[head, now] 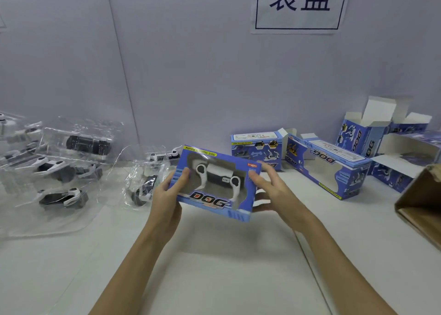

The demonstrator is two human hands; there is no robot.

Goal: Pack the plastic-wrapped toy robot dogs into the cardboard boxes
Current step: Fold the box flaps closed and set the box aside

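A blue box [216, 183] holding a toy dog [218, 177] was gripped above the table [226, 267] by the left hand [167, 195] and the right hand [272, 190].

Blue box [216, 183] at centre frame with red-black "DOG" lettering, yellow strip; white-and-black toy dog [218, 177] inside; brown carton [420, 205] at right edge.

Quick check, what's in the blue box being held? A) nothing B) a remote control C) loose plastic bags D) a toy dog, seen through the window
D: the blue box, held by the left hand and right hand, shows a white-and-black toy dog through its window.
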